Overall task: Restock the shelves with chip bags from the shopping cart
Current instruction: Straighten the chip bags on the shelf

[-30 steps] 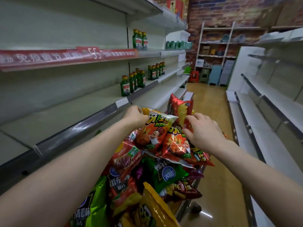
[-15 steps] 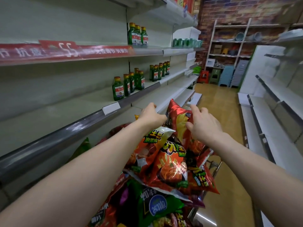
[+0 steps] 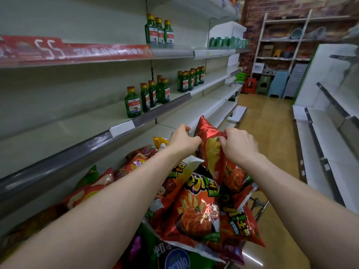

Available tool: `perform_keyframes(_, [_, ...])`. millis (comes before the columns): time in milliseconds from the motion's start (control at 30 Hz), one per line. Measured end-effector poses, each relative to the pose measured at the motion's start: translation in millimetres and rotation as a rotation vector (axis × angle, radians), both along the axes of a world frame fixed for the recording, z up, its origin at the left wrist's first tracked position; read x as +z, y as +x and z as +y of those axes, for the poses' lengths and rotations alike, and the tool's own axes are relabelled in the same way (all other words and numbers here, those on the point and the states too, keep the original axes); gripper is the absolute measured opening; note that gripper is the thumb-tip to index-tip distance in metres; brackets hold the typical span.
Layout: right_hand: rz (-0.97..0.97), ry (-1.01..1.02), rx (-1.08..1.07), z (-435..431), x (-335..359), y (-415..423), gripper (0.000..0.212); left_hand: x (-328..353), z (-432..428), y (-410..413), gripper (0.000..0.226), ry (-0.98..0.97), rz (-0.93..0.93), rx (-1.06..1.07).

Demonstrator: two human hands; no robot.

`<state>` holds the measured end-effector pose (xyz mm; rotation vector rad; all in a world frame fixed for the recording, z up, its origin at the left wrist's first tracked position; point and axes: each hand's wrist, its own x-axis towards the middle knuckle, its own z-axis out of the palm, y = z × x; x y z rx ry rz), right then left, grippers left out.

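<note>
Left hand (image 3: pixel 182 139): closed on the top edges of orange-red foil chip bags (image 3: pixel 194 206), lifted above the cart's heap.
Right hand (image 3: pixel 238 145): pinching a glossy red crinkled chip bag (image 3: pixel 210 150), upright.
Shopping cart (image 3: pixel 259 207): wire frame, piled with snack bags.
Left grey metal shelf (image 3: pixel 93 150): green glass bottles (image 3: pixel 133 102) standing farther along.

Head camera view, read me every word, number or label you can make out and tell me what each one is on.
"55": white numerals on the red shelf banner; its other characters are blurred.
"二锅头酒": label of the nearest green bottle; uncertain, small.
"泡菜": green patch on the red chip bag under both arms.
Blue oval logo on the green bag: upside down, unreadable.
Blank: white price tag.
</note>
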<state>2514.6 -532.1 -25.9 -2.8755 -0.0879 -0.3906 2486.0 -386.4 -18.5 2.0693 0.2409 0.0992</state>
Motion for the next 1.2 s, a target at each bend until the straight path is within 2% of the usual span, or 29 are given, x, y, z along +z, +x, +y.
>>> perform_keyframes(233, [-0.145,0.083,0.002,-4,3,4,0.024,2,-3,2,0.054,-0.039,0.009,0.001])
perform_keyframes(467, [-0.34,0.213,0.029,-15,28,-16,0.032,7,-3,1,0.052,-0.087,-0.012,-0.035])
perform_keyframes(533, [-0.41,0.252,0.038,-16,41,-30,0.031,9,-6,-1,0.047,-0.222,0.025,-0.038])
perform_keyframes(600, [-0.484,0.326,0.056,-18,51,-42,0.029,12,-8,-2,0.045,-0.443,0.132,-0.047])
perform_keyframes(700, [-0.536,0.528,0.078,-24,67,-60,0.029,22,-8,-15,0.053,-0.74,0.245,-0.095])
perform_keyframes(800, [-0.509,0.778,0.056,-33,84,-83,0.02,24,-9,-26,0.089,-0.954,0.294,-0.215])
perform_keyframes(867, [-0.461,0.954,-0.011,-41,89,-104,0.024,27,-15,-35,0.079,-1.054,0.254,-0.363])
perform_keyframes(933, [-0.397,1.033,-0.092,-50,88,-124,0.024,33,-24,-46,0.068,-1.144,0.22,-0.5])
perform_keyframes(1033, [-0.281,0.966,-0.201,-66,83,-157,0.024,44,-35,-60,0.061,-1.193,0.119,-0.546])
perform_keyframes(1133, [-0.174,0.82,-0.227,-71,85,-198,0.039,52,-46,-75,0.071,-1.104,0.071,-0.604])
perform_keyframes(1200, [-0.087,0.83,-0.199,-69,89,-220,0.044,58,-57,-84,0.071,-1.021,0.067,-0.652])
